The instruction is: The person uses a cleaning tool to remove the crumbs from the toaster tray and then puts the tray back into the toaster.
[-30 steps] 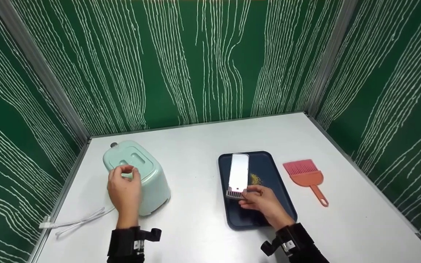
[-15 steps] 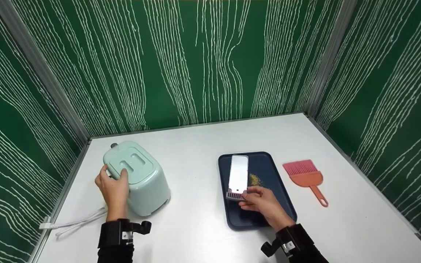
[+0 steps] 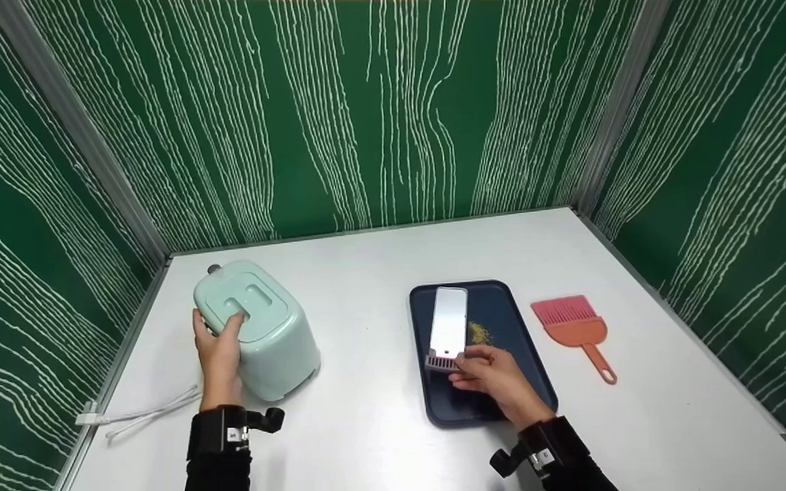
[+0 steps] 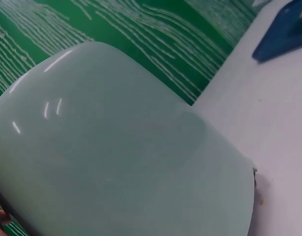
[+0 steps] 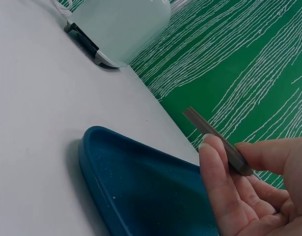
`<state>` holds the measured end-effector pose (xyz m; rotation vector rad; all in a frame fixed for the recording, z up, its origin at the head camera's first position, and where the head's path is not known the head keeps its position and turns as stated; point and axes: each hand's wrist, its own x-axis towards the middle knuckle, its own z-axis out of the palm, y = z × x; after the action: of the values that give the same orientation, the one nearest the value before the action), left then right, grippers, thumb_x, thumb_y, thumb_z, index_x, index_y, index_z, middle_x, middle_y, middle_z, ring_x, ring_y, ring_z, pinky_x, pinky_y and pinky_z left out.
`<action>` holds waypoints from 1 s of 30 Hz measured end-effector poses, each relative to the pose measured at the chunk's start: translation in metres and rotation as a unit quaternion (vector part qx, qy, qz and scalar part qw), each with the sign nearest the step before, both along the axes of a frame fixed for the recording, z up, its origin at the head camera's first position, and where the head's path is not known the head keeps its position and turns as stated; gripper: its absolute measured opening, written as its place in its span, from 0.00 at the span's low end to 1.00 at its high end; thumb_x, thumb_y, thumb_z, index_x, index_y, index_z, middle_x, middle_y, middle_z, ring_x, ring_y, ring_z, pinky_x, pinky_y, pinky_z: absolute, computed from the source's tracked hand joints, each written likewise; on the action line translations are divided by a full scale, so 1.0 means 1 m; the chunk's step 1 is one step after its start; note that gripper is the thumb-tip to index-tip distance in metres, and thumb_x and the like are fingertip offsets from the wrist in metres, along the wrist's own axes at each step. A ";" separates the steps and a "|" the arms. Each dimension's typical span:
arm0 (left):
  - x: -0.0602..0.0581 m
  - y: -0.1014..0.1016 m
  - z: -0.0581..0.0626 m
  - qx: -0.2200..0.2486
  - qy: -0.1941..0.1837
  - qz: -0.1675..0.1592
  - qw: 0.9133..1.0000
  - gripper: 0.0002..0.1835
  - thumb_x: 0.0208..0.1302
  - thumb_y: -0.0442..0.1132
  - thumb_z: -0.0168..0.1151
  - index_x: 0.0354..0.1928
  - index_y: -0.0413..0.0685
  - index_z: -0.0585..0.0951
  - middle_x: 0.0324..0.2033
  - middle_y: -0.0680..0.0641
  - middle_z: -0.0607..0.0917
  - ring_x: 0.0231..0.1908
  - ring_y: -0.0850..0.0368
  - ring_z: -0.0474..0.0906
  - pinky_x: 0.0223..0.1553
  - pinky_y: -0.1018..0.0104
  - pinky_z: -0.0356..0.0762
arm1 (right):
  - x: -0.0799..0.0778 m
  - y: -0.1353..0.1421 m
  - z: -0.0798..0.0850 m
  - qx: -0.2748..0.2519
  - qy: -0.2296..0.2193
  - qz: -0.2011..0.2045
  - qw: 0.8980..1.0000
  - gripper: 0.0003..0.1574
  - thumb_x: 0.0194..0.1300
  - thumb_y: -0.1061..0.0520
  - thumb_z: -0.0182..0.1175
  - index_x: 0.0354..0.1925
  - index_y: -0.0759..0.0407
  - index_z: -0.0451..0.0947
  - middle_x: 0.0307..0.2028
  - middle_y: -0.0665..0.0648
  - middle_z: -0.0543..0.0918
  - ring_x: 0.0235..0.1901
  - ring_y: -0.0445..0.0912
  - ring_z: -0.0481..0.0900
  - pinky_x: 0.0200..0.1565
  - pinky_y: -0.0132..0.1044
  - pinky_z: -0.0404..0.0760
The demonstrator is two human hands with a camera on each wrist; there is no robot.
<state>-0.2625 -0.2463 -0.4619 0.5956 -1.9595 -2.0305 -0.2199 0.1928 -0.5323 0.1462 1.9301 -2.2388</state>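
Observation:
A mint-green toaster (image 3: pixel 277 361) with two recesses in its top stands at the left; its side fills much of the left wrist view. My left hand (image 3: pixel 219 358) grips its near left corner, thumb on the top by a recess and fingers down the side. Over the navy tray (image 3: pixel 451 412), my right hand (image 3: pixel 499 382) pinches the slotted end of a shiny, long flat crumb tray (image 3: pixel 449 320) between thumb and fingers. The right wrist view shows this crumb tray (image 5: pixel 214 135) edge-on, raised above the navy tray. Yellowish crumbs (image 3: pixel 479 333) lie on the navy tray.
An orange-handled brush (image 3: pixel 576 331) with pink bristles lies right of the navy tray. A white cord and plug (image 3: pixel 93 417) rest at the table's left edge. Green walls with white streaks (image 3: pixel 393 116) enclose the back and sides.
My left hand has moved from above the toaster's top to its near left corner and taken hold there. The right hand keeps the crumb tray in nearly the same spot.

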 end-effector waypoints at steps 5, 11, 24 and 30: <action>0.000 0.002 0.000 0.020 0.004 0.003 1.000 0.54 0.75 0.45 0.61 0.87 0.63 0.33 0.86 0.45 0.34 0.84 0.46 0.37 0.83 0.47 0.36 | 0.002 -0.008 -0.003 0.005 -0.005 0.028 1.000 0.33 0.75 0.64 0.64 0.67 0.82 0.65 0.45 0.66 0.85 0.37 0.49 0.90 0.45 0.39 0.92; 0.002 0.004 0.002 0.021 0.006 0.004 1.000 0.54 0.75 0.45 0.62 0.87 0.64 0.33 0.86 0.45 0.34 0.84 0.45 0.38 0.83 0.47 0.37 | 0.007 -0.019 -0.009 -0.007 -0.002 0.097 0.995 0.31 0.75 0.65 0.63 0.65 0.84 0.64 0.45 0.66 0.86 0.35 0.48 0.90 0.44 0.39 0.92; 0.001 0.005 -0.001 0.026 0.008 0.008 1.000 0.53 0.75 0.46 0.61 0.87 0.65 0.34 0.86 0.46 0.33 0.84 0.46 0.37 0.83 0.48 0.37 | 0.015 -0.039 -0.008 0.018 -0.014 0.204 0.979 0.29 0.73 0.67 0.64 0.65 0.83 0.68 0.43 0.64 0.87 0.33 0.47 0.91 0.40 0.39 0.93; 0.003 0.003 -0.003 0.030 0.010 0.014 0.999 0.53 0.75 0.46 0.62 0.87 0.64 0.35 0.86 0.46 0.34 0.84 0.46 0.37 0.84 0.49 0.36 | 0.023 -0.058 -0.009 0.025 -0.019 0.233 0.972 0.22 0.72 0.68 0.64 0.60 0.79 0.74 0.38 0.64 0.90 0.28 0.44 0.90 0.35 0.35 0.92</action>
<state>-0.2599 -0.2437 -0.4653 0.6105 -1.8761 -2.0762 -0.1971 0.1344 -0.5414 -0.2327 1.7740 -1.8653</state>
